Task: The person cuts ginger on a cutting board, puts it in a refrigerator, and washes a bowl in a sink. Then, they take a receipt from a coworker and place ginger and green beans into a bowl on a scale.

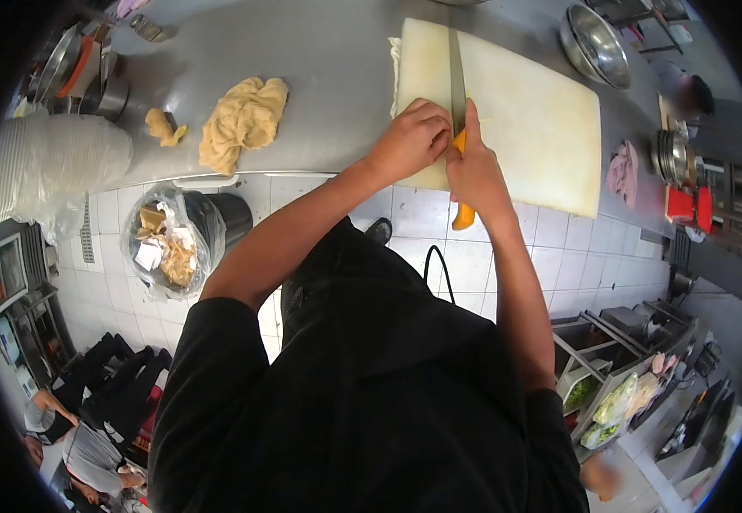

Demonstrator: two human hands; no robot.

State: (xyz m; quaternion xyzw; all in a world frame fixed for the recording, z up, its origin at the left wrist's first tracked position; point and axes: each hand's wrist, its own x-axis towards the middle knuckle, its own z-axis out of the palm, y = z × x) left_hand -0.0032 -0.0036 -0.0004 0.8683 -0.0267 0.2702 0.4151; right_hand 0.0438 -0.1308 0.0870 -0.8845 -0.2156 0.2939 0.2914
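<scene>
In my right hand is a knife with an orange handle, its long blade pointing away from me over the white cutting board. The index finger lies along the knife. My left hand is closed at the left side of the blade, on the near left part of the board; what its fingers hold, if anything, is hidden. A crumpled tan cloth lies on the metal counter to the left, with a piece of ginger beyond it.
Stacked plastic containers stand at the counter's left end. A lined bin sits on the floor below. Metal bowls and a pink cloth are at the right. Other people are at the lower left.
</scene>
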